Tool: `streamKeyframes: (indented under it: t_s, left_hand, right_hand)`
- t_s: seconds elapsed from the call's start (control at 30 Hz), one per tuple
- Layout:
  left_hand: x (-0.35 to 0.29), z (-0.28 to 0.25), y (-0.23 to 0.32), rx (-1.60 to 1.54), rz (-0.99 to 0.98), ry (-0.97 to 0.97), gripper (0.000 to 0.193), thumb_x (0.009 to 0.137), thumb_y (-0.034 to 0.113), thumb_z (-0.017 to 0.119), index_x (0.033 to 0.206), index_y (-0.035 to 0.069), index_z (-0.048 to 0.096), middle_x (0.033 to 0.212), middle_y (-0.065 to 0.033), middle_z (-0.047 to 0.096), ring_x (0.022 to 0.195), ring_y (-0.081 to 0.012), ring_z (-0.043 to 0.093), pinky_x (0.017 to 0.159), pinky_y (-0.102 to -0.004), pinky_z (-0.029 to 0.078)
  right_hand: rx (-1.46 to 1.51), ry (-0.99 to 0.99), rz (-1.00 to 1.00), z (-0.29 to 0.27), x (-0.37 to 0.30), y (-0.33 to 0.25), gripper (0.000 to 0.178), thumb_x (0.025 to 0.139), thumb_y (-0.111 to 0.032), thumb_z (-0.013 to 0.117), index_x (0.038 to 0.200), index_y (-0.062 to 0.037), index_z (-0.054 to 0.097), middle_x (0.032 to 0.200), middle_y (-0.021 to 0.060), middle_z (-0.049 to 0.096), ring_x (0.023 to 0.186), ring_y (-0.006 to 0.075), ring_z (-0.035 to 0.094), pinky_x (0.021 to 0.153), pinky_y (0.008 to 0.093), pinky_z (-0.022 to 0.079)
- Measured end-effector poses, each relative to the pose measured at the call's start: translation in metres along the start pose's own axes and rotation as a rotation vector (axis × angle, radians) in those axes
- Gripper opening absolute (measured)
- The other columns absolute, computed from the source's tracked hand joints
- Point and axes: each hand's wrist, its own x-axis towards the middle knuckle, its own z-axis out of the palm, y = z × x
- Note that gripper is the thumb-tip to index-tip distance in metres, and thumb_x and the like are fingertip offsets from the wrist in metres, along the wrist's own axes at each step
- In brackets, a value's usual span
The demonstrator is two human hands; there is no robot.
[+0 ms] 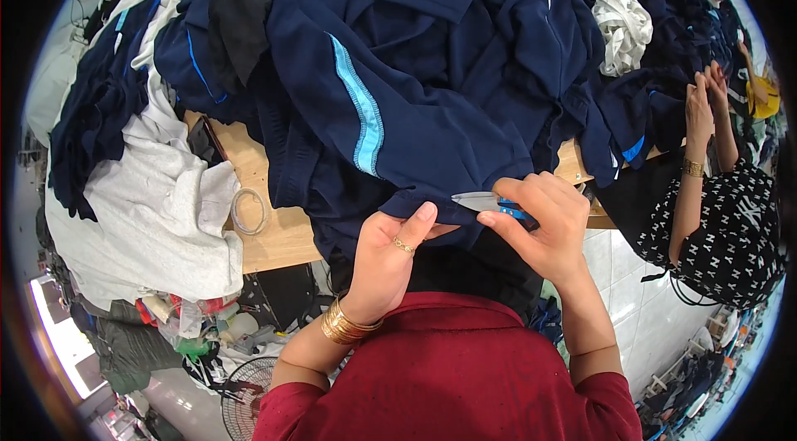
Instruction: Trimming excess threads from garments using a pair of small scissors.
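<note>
A navy blue garment (423, 138) with a light blue stripe (359, 105) stitched into it lies across the table in front of me. Its near edge is pinched in my left hand (383, 254), thumb on top. My right hand (548, 221) is closed around a pair of thread snips (475, 201) with silver blades and a blue handle. The blades point left and lie against the garment's edge, close to my left thumb. Whether a thread sits between the blades is too small to tell.
More navy garments are heaped at the back. Light grey fabric (158, 209) hangs over the wooden table (278, 242) at left, beside a tape roll (248, 211). A bundle of white strips (618, 22) sits back right. A co-worker (714, 233) handles dark cloth at right.
</note>
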Motion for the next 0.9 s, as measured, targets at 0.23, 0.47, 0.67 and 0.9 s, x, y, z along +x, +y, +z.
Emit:
streamKeyframes:
  t_s: [0.23, 0.47, 0.67, 0.9]
  left_hand:
    - [-0.001, 0.0, 0.0, -0.039, 0.005, 0.007, 0.026, 0.097, 0.015, 0.047, 0.108, -0.005, 0.06, 0.105, -0.0108, 0.064, 0.098, -0.0181, 0.062, 0.092, -0.0342, 0.047]
    - [-0.001, 0.002, 0.003, -0.036, -0.014, 0.025, 0.029, 0.098, 0.017, 0.046, 0.107, -0.007, 0.06, 0.106, -0.0135, 0.065, 0.099, -0.0203, 0.062, 0.092, -0.0365, 0.047]
    - [-0.001, 0.0, 0.003, -0.1, -0.016, -0.016, 0.029, 0.098, 0.017, 0.046, 0.104, -0.007, 0.062, 0.104, -0.0119, 0.065, 0.098, -0.0176, 0.062, 0.092, -0.034, 0.047]
    - [-0.001, 0.003, 0.004, -0.116, -0.089, 0.007, 0.031, 0.098, 0.018, 0.046, 0.096, -0.007, 0.065, 0.102, -0.0117, 0.065, 0.099, -0.0179, 0.062, 0.094, -0.0347, 0.046]
  right_hand:
    - [0.045, 0.05, 0.029, -0.002, 0.0, 0.003, 0.025, 0.067, -0.024, 0.079, 0.079, -0.0069, 0.065, 0.06, 0.0009, 0.054, 0.05, 0.0174, 0.047, 0.048, 0.0294, 0.034]
    - [0.092, 0.072, 0.037, -0.001, -0.003, 0.003, 0.027, 0.067, -0.024, 0.079, 0.08, -0.0061, 0.064, 0.061, 0.0018, 0.054, 0.05, 0.0182, 0.047, 0.048, 0.0297, 0.034]
    - [0.017, 0.037, 0.013, -0.001, -0.011, 0.004, 0.029, 0.066, -0.027, 0.08, 0.081, -0.0068, 0.064, 0.062, 0.0009, 0.052, 0.051, 0.0176, 0.046, 0.048, 0.0297, 0.033]
    - [0.006, 0.051, -0.018, 0.003, -0.008, 0.002, 0.03, 0.064, -0.027, 0.08, 0.081, -0.0078, 0.064, 0.061, 0.0001, 0.05, 0.051, 0.0171, 0.045, 0.048, 0.0296, 0.032]
